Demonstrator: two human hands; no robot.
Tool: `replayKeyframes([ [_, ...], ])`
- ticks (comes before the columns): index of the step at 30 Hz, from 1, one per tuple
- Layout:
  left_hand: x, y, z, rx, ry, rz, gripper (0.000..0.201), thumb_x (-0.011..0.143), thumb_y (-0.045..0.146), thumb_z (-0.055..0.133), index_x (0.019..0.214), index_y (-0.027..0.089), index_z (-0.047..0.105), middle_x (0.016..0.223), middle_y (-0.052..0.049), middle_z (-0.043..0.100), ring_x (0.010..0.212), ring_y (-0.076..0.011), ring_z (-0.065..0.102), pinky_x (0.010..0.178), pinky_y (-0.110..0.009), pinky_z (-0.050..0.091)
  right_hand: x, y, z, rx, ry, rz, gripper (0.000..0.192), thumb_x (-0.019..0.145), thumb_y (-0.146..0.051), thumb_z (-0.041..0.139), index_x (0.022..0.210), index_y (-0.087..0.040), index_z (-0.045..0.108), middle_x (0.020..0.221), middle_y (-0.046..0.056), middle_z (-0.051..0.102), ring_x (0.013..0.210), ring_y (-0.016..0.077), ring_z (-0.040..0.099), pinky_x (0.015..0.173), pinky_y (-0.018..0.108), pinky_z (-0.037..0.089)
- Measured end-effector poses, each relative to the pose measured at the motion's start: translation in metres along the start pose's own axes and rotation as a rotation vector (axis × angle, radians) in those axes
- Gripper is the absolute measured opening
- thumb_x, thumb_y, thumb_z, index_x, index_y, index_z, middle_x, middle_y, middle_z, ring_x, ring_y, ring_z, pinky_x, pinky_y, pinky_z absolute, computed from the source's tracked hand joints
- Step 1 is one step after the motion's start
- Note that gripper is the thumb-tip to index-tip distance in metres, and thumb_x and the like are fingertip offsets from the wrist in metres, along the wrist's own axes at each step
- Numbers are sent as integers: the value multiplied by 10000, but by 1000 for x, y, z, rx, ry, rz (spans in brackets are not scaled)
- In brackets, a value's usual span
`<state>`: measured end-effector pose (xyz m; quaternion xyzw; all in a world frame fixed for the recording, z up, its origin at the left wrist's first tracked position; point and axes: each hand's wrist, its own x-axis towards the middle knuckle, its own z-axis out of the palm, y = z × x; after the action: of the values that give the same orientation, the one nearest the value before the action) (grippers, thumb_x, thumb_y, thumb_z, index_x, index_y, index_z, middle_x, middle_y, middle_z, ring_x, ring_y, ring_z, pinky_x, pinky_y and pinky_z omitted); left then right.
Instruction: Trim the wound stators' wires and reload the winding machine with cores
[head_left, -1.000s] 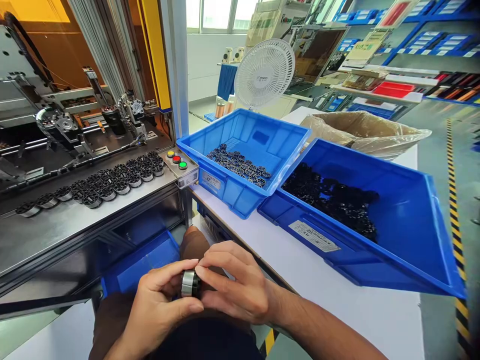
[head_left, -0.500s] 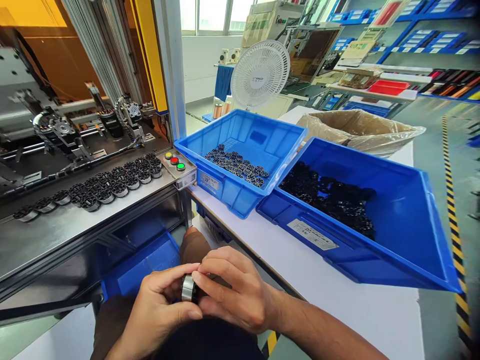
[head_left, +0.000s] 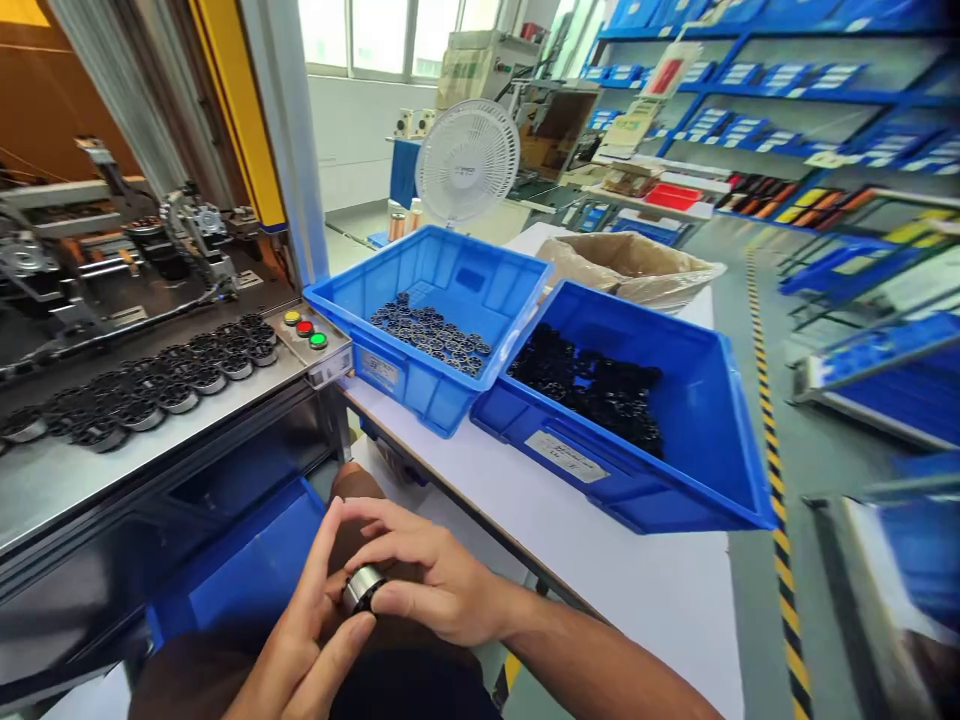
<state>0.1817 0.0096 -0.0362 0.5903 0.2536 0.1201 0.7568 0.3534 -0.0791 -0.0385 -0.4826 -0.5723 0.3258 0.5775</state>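
Observation:
Low in front of me, over my lap, is a short metal ring with a black plastic part in it (head_left: 364, 588). It lies tilted, its shiny outer band facing up. My right hand (head_left: 446, 580) grips it from the right, with the thumb on its near edge and fingers arched over it. On the other side my left hand (head_left: 300, 635) holds it between thumb and curled fingers, the index finger raised towards the right fingertips. Part of the ring is hidden behind the fingers.
Several similar ring parts (head_left: 177, 396) stand in rows on the machine's metal ledge. A blue bin (head_left: 405, 395) holds more metal-and-black parts; a second blue bin (head_left: 637, 500) holds black pieces. Between ledge and bins sits a button box (head_left: 330, 365). A white fan (head_left: 469, 165) stands behind.
The camera view has swung to the right, so the bins and ledge appear further left. The ring has tilted between my hands, and my left index finger has lifted off it.

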Motion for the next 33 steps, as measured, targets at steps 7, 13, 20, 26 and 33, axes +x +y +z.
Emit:
replayKeyframes([
  [7,42,-37,-24,-2,56,-39,871,888,440,660,1566,300,132,1426,-136,602,1204,-244,652,1015,-322,516,-55,51,-48,-236,623,315,440,951,-475,571,1098,-87,720,952,158,784,830,246,766,616,328,644],
  [13,47,-44,-21,66,25,-43,725,889,478,639,1498,228,336,1390,-154,624,1200,-257,650,1044,-373,506,-111,80,-99,-742,818,218,451,941,-368,599,1351,-181,588,1395,169,600,1304,299,566,1081,540,490],
  [20,47,-41,-17,132,8,-58,703,861,507,658,1452,196,437,1367,-166,638,1189,-275,656,1052,-415,511,-123,104,-100,-1035,527,154,685,875,-377,703,1469,-145,455,1525,221,439,1436,364,392,1144,624,377],
  [26,51,-43,-8,210,-36,-20,537,888,441,644,1362,201,570,1334,-153,662,1167,-277,665,1013,-414,538,-124,99,-77,-1016,460,91,382,934,-194,592,1313,-145,604,1318,228,630,1237,343,609,988,584,545],
  [33,59,-36,17,290,-173,265,487,890,305,665,1371,313,595,1373,-93,611,1175,-262,619,965,-356,536,-76,29,-22,-538,433,-14,326,931,-213,588,1256,-215,609,1177,128,629,1038,210,654,809,353,613],
])
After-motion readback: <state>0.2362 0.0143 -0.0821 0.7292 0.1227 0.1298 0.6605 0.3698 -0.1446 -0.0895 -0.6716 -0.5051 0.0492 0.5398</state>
